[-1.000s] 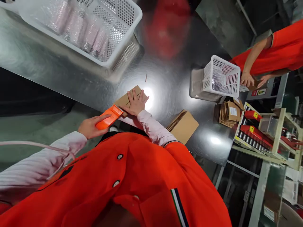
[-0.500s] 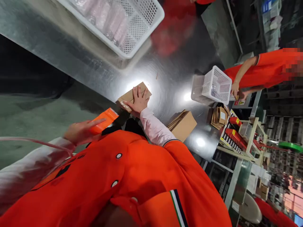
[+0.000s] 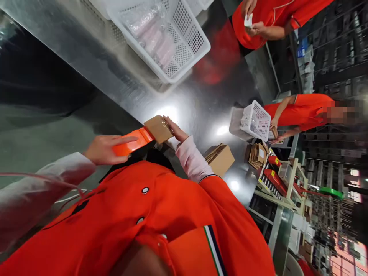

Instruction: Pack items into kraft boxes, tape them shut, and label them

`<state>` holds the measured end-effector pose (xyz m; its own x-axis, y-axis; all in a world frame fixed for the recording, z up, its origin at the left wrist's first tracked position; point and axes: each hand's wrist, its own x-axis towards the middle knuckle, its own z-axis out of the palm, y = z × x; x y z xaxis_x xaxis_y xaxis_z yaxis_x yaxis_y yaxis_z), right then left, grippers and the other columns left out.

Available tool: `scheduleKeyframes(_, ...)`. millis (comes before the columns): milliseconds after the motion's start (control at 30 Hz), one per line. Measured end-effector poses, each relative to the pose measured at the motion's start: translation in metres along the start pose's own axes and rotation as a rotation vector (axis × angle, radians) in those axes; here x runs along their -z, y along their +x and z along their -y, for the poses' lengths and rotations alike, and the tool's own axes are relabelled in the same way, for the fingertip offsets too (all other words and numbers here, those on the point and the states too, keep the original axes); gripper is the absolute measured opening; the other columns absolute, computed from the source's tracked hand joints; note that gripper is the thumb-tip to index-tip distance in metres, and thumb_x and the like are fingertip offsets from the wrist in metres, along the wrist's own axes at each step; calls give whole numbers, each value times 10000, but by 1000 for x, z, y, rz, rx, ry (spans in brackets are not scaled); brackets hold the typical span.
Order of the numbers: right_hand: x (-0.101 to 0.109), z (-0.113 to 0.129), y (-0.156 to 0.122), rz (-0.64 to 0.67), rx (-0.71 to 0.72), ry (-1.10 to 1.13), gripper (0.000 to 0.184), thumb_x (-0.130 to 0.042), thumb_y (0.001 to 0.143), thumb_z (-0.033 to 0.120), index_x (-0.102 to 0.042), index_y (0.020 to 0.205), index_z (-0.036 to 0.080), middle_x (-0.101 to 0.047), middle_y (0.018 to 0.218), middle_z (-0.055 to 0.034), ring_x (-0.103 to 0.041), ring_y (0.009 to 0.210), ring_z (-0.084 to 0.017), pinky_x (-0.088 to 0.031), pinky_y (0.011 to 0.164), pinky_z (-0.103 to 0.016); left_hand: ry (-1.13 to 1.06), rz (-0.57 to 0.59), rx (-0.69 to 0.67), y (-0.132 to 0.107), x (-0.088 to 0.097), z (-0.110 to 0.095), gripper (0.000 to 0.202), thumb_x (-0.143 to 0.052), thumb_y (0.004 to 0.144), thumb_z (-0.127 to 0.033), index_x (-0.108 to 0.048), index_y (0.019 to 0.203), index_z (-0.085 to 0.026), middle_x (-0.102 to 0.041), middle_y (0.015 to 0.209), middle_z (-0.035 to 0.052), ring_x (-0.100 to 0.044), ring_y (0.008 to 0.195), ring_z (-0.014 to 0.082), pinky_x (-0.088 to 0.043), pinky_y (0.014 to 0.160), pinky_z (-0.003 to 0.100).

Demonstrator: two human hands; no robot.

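Presently, an orange tape dispenser (image 3: 133, 142) is gripped by the left hand (image 3: 102, 150), its head against a cardboard box (image 3: 160, 129) at the near edge of the desk (image 3: 201, 115). Extended fingers of the right hand (image 3: 178, 132) are laid along the box's right side. Beyond, wrapped items (image 3: 155, 40) are held in a white basket (image 3: 198, 42).

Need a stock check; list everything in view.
Big basket: 1, white, top
Packs: several, pinkish, in big basket
Small basket: 1, white, right
Table: 1, grey, under big basket
Box: 1, brown, centre
Dispenser: 1, orange, left of box
Near cardboard: 1 stack, brown, on table
Rack: 1, cream, right
Bins: 2, red, on rack
Far cardboard: 1 stack, brown, by rack
People: 2, orange shirts, upper right
Left hand: 1, pale sleeve, on dispenser
Right hand: 1, pale sleeve, on box
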<state>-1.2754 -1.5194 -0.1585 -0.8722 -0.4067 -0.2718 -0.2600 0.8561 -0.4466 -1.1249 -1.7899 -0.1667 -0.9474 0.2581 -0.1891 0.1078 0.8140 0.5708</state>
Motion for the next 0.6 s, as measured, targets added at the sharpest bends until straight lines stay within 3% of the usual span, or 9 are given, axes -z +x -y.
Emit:
scheduleKeyframes(67,33,-29,8,76,-118,168,705,-255,1199,477,-774,1330,18,-803,1242,-166,-771,1165,-220,-600,1009,-337,61,13,-43,28,25,-34,780,-576,801,-560,-725,1513,-280,-804,1259,80,-757,1131,331,-567,959,382)
scheduleKeyframes(133,69,-61,11,73,-286,287,669,-244,1199,390,-758,1327,-18,-800,1231,-202,-789,1066,-192,-603,941,-302,163,91,-34,71,47,-80,808,-626,818,-566,-673,1573,-282,-818,1162,106,-765,1083,360,-566,906,400)
scheduleKeyframes(200,100,-89,9,-15,-361,260,509,-461,1133,318,-662,1473,-3,-715,1428,-245,-758,1211,-221,-599,1020,-332,231,204,-4,117,60,-126,798,-665,849,-582,-659,1585,-275,-819,1106,130,-769,1040,371,-558,875,416)
scheduleKeyframes(233,110,-99,8,-33,-335,191,572,-614,1051,277,-584,1567,31,-629,1552,-254,-690,1360,-260,-578,1101,-380,250,255,3,138,63,-145,765,-670,868,-587,-682,1561,-263,-817,1091,141,-769,1027,373,-554,867,424)
scheduleKeyframes(300,114,-108,9,35,-202,10,1008,-871,805,200,-421,1704,125,-429,1734,-228,-407,1634,-363,-468,1255,-524,270,328,1,169,64,-172,687,-673,888,-583,-749,1480,-241,-813,1094,158,-767,1025,375,-551,864,439)
scheduleKeyframes(367,99,-105,18,185,10,-163,1311,-990,612,182,-337,1750,191,-319,1798,-197,-157,1718,-432,-353,1314,-635,290,365,-8,188,63,-183,634,-702,865,-567,-806,1389,-226,-810,1116,168,-761,1043,395,-554,871,460)
scheduleKeyframes(400,87,-102,24,248,113,-207,1360,-1015,570,201,-338,1750,207,-308,1803,-189,-128,1719,-448,-333,1317,-653,296,382,-9,192,63,-185,625,-714,850,-565,-822,1361,-222,-809,1134,173,-757,1058,407,-555,881,469)
scheduleKeyframes(500,56,-93,43,301,346,-212,1241,-1012,585,253,-447,1688,191,-415,1739,-211,-335,1639,-441,-401,1284,-603,286,436,-2,186,71,-177,665,-720,837,-577,-801,1406,-242,-801,1184,181,-749,1098,425,-547,927,474)
scheduleKeyframes(600,45,-96,54,294,459,-168,1121,-990,579,262,-548,1602,150,-523,1636,-225,-505,1502,-427,-438,1253,-571,284,487,59,148,84,-147,777,-748,795,-555,-712,1530,-307,-799,1187,166,-754,1089,420,-529,931,435)
